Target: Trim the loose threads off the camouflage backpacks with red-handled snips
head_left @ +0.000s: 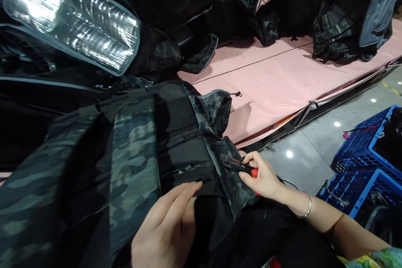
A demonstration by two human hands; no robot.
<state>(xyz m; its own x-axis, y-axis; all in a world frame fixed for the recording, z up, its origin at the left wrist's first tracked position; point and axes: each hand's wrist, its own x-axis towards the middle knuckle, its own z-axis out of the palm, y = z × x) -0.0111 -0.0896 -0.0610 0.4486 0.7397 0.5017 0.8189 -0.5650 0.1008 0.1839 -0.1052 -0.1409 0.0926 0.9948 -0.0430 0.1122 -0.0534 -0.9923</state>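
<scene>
right hand [259, 174] grips snips [240, 165], tips indistinct | left hand [166, 228] on backpack [136, 150], palm hidden, grip can't be told

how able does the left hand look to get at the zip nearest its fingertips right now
Probably yes: the left hand is at the backpack, its fingertips close to that zip, and nothing visible seems to block the way. The right hand, holding snips, is off to one side.
</scene>
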